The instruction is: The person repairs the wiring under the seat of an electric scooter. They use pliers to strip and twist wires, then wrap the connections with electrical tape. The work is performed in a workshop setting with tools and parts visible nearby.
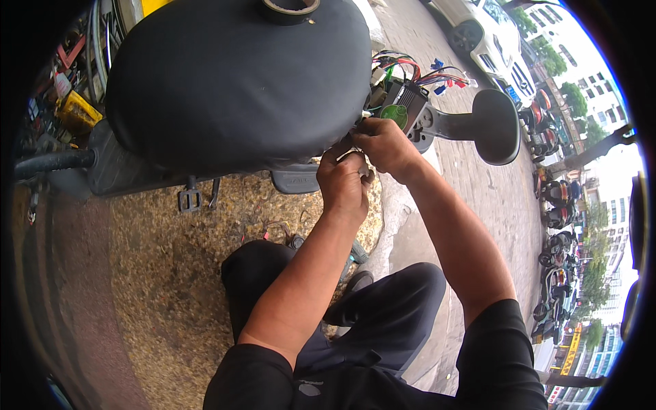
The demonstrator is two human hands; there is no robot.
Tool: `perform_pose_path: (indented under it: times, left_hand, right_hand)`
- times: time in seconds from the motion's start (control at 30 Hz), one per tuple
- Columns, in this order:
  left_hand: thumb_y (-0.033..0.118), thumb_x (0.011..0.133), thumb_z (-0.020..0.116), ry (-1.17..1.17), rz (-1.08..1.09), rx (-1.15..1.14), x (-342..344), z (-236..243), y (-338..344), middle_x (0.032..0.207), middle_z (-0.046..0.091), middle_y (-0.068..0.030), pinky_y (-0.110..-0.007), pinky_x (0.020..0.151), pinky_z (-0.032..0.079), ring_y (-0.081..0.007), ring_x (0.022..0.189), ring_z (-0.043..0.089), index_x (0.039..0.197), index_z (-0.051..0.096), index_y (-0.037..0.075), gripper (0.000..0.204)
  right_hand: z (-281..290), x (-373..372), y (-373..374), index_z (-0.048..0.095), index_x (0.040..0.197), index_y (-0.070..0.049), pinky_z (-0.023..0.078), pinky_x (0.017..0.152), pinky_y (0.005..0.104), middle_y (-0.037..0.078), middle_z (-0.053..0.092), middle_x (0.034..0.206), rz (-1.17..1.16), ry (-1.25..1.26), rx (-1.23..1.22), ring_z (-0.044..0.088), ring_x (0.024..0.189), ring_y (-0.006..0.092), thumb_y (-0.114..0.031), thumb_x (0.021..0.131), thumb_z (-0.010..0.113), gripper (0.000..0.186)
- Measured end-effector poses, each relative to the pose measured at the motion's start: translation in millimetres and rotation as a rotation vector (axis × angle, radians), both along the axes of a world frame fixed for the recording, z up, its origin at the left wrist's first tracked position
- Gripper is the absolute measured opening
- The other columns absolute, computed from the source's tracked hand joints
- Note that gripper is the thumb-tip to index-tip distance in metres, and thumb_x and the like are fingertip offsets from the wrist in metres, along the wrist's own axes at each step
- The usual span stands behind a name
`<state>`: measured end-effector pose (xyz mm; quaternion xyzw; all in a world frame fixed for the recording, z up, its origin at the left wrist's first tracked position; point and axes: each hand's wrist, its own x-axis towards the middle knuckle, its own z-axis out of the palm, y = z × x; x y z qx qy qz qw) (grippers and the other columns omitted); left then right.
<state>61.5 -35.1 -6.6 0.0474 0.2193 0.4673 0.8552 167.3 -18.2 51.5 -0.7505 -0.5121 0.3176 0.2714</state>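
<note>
The big black padded seat [239, 82] of an electric bike or scooter fills the upper left. Under its near right edge my two hands work close together. My left hand [344, 183] is closed, fingers curled, beside the seat's lower rim. Just above it, to the right, my right hand [388, 145] pinches with thumb and forefinger; whatever small thing lies between the fingertips is hidden. A finned metal controller box [403, 101] with a round green label sits right beyond my right hand. From it spreads a bundle of coloured wires [447, 76] with small plugs.
A black padded backrest [496, 127] juts out right on a bracket. Below the seat are a footrest [295, 179] and a pedal [190, 199]. A teal-handled tool [358, 253] lies by my shoe. Clutter with a yellow box [78, 113] stands left; a white car [488, 41] and motorbikes line the street.
</note>
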Motion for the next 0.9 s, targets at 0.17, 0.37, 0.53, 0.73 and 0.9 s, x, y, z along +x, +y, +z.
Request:
perform_pose_path:
  times: [0.17,0.37,0.53,0.73,0.9]
  left_hand:
    - [0.000,0.082,0.059,0.034,0.033,-0.010,1,3,-3,0.084,0.056,0.0042,-0.033,0.071,0.043,-0.0093,0.074,0.051,0.103,0.062,0.014,0.026]
    - [-0.003,0.081,0.060,0.054,0.046,0.031,3,5,-7,0.088,0.058,0.0006,-0.035,0.072,0.043,-0.0108,0.076,0.052,0.107,0.060,0.010,0.029]
    - [-0.002,0.080,0.063,0.117,0.059,0.002,3,3,-8,0.094,0.059,-0.0014,-0.038,0.077,0.044,-0.0132,0.085,0.052,0.104,0.061,0.009,0.027]
    - [0.000,0.078,0.067,0.138,0.042,-0.025,3,4,-9,0.102,0.059,-0.0012,-0.042,0.082,0.043,-0.0153,0.094,0.051,0.099,0.063,0.008,0.022]
    - [0.001,0.079,0.068,0.134,0.026,-0.030,2,5,-8,0.099,0.060,-0.0010,-0.042,0.084,0.042,-0.0155,0.095,0.050,0.096,0.063,0.007,0.019]
  right_hand:
    - [1,0,-1,0.069,0.105,0.004,0.043,0.056,0.0269,0.004,0.066,0.080,0.019,0.012,0.023,0.053,0.064,0.0081,-0.016,0.092,0.063,0.025]
    - [4,-3,2,0.069,0.103,0.005,0.037,0.043,0.0242,0.003,0.064,0.076,-0.069,0.181,-0.048,0.051,0.053,0.0074,-0.017,0.093,0.062,0.024]
    - [10,-4,9,0.070,0.094,0.005,0.034,0.040,0.0248,0.003,0.059,0.066,-0.062,0.105,-0.136,0.047,0.048,0.0080,-0.020,0.091,0.065,0.026]
    - [20,-4,21,0.068,0.078,0.005,0.039,0.043,0.0317,0.005,0.058,0.062,-0.061,-0.085,-0.258,0.050,0.048,0.0122,-0.024,0.082,0.076,0.031]
    - [11,5,26,0.071,0.083,0.006,0.050,0.058,0.0369,0.013,0.067,0.070,0.038,-0.226,-0.228,0.063,0.061,0.0194,-0.027,0.078,0.079,0.034]
